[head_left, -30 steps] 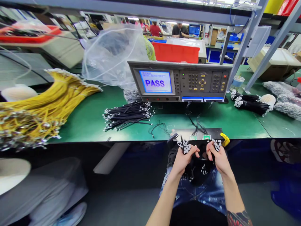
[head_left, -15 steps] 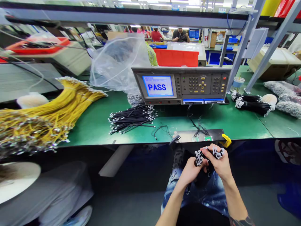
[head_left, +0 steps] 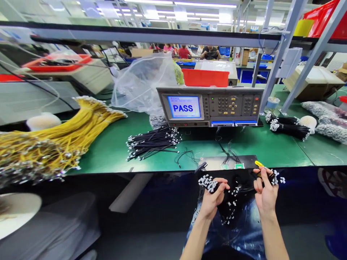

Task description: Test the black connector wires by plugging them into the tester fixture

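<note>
My left hand (head_left: pixel 214 196) is closed round a bunch of black cables (head_left: pixel 208 183), whose white connectors fan out to its left. Further right, my right hand (head_left: pixel 266 189) grips another bunch of black cables, with white connectors (head_left: pixel 277 177) poking out past the fingers. Between the hands, more white connectors (head_left: pixel 230 211) hang over my lap, their black cables hard to make out against dark cloth. Both hands are just off the table's front edge, below a black fixture plate (head_left: pixel 249 161) with small green circuit boards (head_left: pixel 239 166).
A tester (head_left: pixel 211 106) showing PASS stands on the green table (head_left: pixel 282 153). Left of it lie a black cable pile (head_left: pixel 153 142) and yellow cables (head_left: pixel 89 122). Black bundles (head_left: pixel 290 128) lie at right. Yellow and dark clamps mark the fixture's ends. Another person's leg (head_left: pixel 59 231) is at lower left.
My hands have moved apart, left hand to the left, right hand to the right, each with cables. Loose connectors now show between them. The view has tilted up slightly.
</note>
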Demonstrator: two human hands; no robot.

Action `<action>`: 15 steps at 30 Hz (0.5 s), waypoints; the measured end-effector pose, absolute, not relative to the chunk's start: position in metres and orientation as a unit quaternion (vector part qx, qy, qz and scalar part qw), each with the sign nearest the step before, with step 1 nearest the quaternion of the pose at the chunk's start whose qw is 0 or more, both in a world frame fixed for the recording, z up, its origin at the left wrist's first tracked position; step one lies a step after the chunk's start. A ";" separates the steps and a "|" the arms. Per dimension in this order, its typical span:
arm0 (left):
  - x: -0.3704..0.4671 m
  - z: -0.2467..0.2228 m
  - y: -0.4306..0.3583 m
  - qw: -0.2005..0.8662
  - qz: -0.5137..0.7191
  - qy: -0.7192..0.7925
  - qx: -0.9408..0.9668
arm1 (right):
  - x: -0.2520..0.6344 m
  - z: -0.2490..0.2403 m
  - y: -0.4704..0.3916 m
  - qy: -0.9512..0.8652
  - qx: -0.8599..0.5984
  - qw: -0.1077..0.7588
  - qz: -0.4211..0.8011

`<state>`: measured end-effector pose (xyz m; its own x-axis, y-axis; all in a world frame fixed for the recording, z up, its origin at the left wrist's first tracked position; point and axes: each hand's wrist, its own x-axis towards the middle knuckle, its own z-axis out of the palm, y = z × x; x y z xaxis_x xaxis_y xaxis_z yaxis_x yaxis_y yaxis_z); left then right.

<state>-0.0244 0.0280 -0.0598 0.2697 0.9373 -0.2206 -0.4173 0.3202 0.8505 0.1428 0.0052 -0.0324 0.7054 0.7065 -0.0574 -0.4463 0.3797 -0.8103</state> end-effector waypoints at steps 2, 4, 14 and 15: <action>-0.026 -0.060 0.028 0.722 0.463 0.374 0.351 | 0.143 -0.035 0.006 -0.149 -0.436 0.817 0.346; -0.026 -0.061 0.028 0.719 0.445 0.380 0.375 | 0.142 -0.036 0.006 -0.153 -0.443 0.814 0.344; -0.029 -0.066 0.028 0.569 0.424 0.481 0.515 | 0.143 -0.036 0.006 -0.174 -0.437 0.796 0.381; -0.030 -0.068 0.029 0.570 0.421 0.480 0.517 | 0.144 -0.038 0.006 -0.176 -0.433 0.795 0.385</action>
